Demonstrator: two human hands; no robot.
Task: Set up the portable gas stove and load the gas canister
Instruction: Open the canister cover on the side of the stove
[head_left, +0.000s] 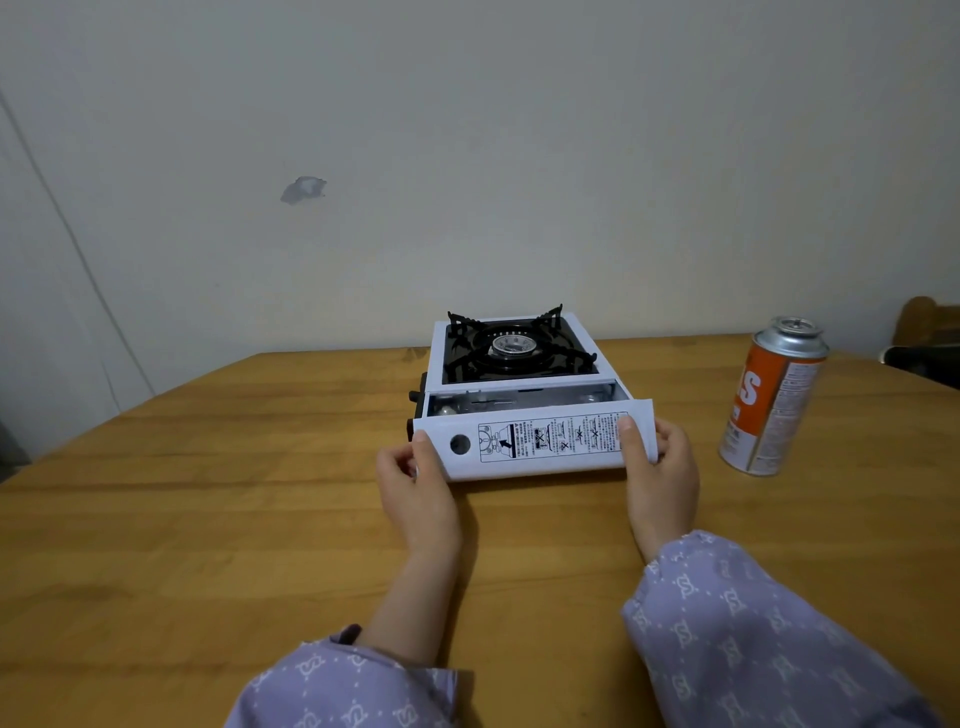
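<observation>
lilac sleeves (753, 623) lead to the left hand (415, 483) and right hand (660, 467), each pinching an end of the opened compartment lid (535, 444) of the portable gas stove (519, 353) on the wooden table (208, 493), while the gas canister (774, 400) stands upright to its right, not yet loaded.

The portable gas stove (519, 358) is set on the tabletop (208, 493). Its open compartment cover (535, 447) is gripped at its ends by the left hand (415, 488) and right hand (662, 473). The gas canister (774, 397) is stood upright right of the stove, apart.
</observation>
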